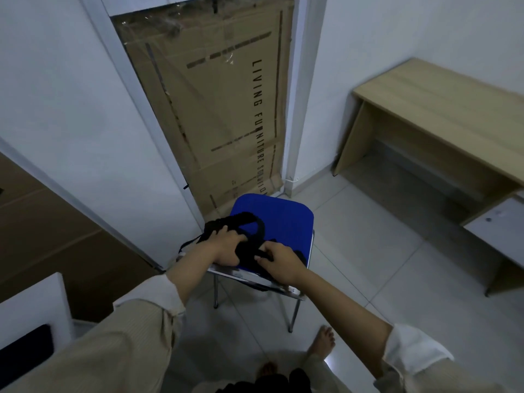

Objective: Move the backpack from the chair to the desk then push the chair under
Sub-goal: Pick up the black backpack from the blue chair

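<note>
A chair (283,217) with a blue padded seat and thin metal legs stands on the tiled floor in front of me. A black backpack (243,225) with loose straps lies at the seat's near edge, by the backrest. My left hand (224,248) presses down on the backpack's left part, fingers closed into the fabric. My right hand (279,260) pinches a black strap on its right side. The light wooden desk (431,109) stands against the right wall, well away from the chair.
A tall flattened cardboard box (215,109) leans in the doorway behind the chair. A grey drawer unit (499,228) sits under the desk's near end. A brown panel (42,222) and a white block (34,302) stand at left. My bare foot (321,341) is on the floor.
</note>
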